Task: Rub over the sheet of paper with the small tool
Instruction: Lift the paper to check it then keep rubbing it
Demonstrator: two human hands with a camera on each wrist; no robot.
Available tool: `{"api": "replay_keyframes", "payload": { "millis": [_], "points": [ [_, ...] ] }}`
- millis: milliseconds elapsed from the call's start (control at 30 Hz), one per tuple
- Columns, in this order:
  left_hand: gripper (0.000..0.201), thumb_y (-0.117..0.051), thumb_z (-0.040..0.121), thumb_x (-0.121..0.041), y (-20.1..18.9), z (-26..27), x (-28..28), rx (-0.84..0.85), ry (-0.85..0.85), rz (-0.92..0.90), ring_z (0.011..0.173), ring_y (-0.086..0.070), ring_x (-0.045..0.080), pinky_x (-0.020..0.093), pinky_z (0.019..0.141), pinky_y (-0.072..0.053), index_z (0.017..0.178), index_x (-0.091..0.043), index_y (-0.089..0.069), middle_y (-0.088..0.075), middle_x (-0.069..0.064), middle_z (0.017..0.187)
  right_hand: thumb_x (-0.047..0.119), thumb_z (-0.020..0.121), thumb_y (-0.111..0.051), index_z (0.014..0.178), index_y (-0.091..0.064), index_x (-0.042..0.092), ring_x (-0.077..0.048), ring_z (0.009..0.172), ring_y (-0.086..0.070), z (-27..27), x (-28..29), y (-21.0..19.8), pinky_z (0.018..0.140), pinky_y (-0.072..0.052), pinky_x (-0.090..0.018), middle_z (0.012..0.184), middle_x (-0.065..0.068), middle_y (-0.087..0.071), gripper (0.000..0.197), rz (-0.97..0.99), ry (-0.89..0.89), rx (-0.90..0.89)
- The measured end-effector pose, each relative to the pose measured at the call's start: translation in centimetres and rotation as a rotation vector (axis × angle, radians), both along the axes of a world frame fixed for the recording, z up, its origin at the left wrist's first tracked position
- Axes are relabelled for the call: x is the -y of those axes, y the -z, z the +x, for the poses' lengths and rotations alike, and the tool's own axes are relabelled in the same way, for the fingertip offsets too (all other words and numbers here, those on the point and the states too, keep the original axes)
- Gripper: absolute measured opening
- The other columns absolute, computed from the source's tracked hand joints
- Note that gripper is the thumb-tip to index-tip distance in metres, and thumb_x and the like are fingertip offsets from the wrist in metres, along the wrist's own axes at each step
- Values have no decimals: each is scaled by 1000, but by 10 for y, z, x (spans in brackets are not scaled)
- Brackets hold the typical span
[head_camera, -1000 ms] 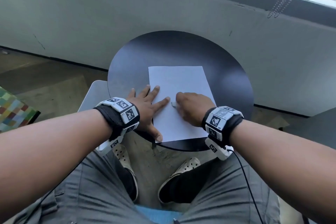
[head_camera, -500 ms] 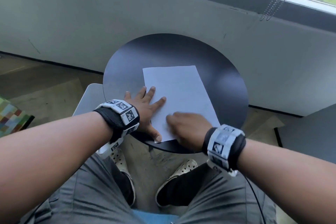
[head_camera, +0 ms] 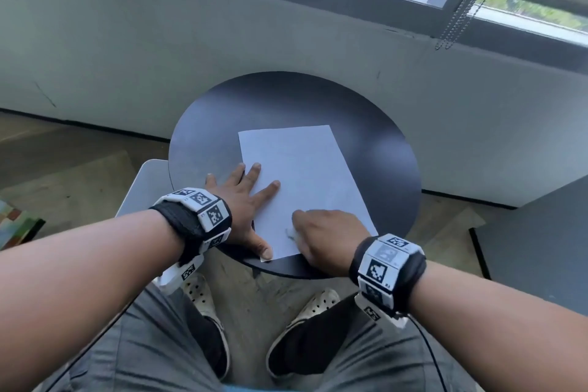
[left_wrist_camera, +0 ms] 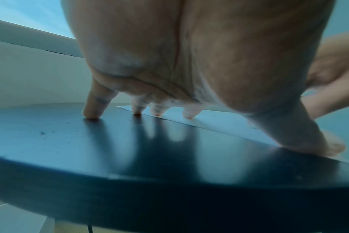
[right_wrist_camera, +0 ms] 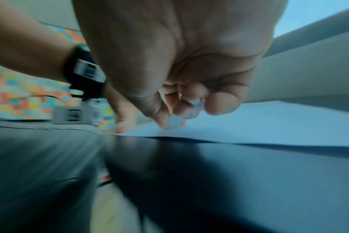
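while the left hand (head_camera: 238,197) lies flat on the smooth paper (head_camera: 305,181), the right hand (head_camera: 324,235) pinches a small pale tool (head_camera: 290,233).

Bare forearms, black wristbands (head_camera: 191,226) with white marker tags, grey trousers (head_camera: 143,353), perforated shoes (head_camera: 305,305)

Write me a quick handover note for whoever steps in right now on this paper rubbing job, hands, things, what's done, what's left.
Left hand: open, fingers spread, pressing the sheet of paper down at its left edge, thumb on the near left corner.
Right hand: fingers curled round the small tool, a small whitish piece, on the sheet's near part.
The sheet lies flat on the round black table, its near edge at the table's rim.
Done: rubbing is under way near the bottom; how much is covered cannot be told.
Left: probably the rest of the sheet.
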State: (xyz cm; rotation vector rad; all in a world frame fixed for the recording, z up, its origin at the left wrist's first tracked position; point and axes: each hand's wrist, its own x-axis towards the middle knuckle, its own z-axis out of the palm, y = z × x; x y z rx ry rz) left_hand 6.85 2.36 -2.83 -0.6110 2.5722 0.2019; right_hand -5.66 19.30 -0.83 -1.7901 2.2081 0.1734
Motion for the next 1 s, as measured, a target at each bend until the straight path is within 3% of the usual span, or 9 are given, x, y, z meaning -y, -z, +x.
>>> {"api": "replay_keyframes", "payload": {
  "millis": [133,267,333,433,500,667,767,900,1000],
  "points": [
    [139,-44,37,-104,1,-1,-4,-11,5,-7,148,21,29,71,110,-10,144,-47,25,31,0,159,37,98,-36,91,-32,19,-31,77,-50,-44,4,-2,65,-38,-36,99,-9,-63,20,25,266,-64],
    [138,-45,39,-102,1,-1,-6,2,1,-11,147,23,28,70,111,-8,144,-47,26,33,0,158,33,97,-39,88,-33,19,-36,78,-59,13,-10,-2,59,-40,-37,91,-8,-62,18,18,-11,39],
    [137,-45,41,-102,-1,1,-5,12,3,-15,147,24,27,69,112,-7,144,-47,27,34,-1,157,33,96,-40,87,-34,18,-36,76,-58,16,-9,1,59,-44,-39,88,-7,-60,18,32,-45,60],
    [135,-44,41,-102,-3,3,-6,16,11,-9,147,23,26,68,113,-6,143,-48,26,33,-1,158,37,95,-39,91,-34,21,-36,90,-59,-34,3,0,69,-43,-39,103,-10,-62,17,50,263,2],
    [133,-43,43,-101,-3,6,-6,15,23,-4,147,23,27,65,114,-3,144,-47,26,32,0,158,43,94,-41,94,-41,20,-34,89,-58,-72,2,-3,75,-47,-39,104,-10,-62,22,23,463,18],
    [119,-33,51,-102,-9,16,-4,-31,24,76,148,23,23,60,117,3,149,-50,10,26,-4,160,39,93,-43,94,-51,26,-23,85,-57,-117,-14,-8,78,-49,-39,96,1,-61,15,-58,601,83],
    [113,-33,56,-97,-15,14,2,-125,-66,113,149,18,19,55,120,0,152,-48,-1,18,-8,162,40,96,-41,97,-52,26,-25,92,-56,-126,-22,1,84,-49,-41,104,-2,-60,18,-51,597,60],
    [101,-44,77,-83,-14,-4,25,-193,-251,23,151,7,20,55,119,-10,155,-35,-2,9,-4,164,46,95,-43,113,-52,30,-26,108,-46,-119,-24,1,93,-43,-42,116,-1,-46,26,-119,575,0],
    [102,-41,76,-84,-8,-17,39,-157,-341,-63,150,-2,25,59,115,-18,155,-26,-12,-2,-1,164,43,93,-46,120,-51,25,-25,112,-49,-102,-16,-6,93,-43,-40,118,-1,-48,33,-152,542,67]
  ]
}}
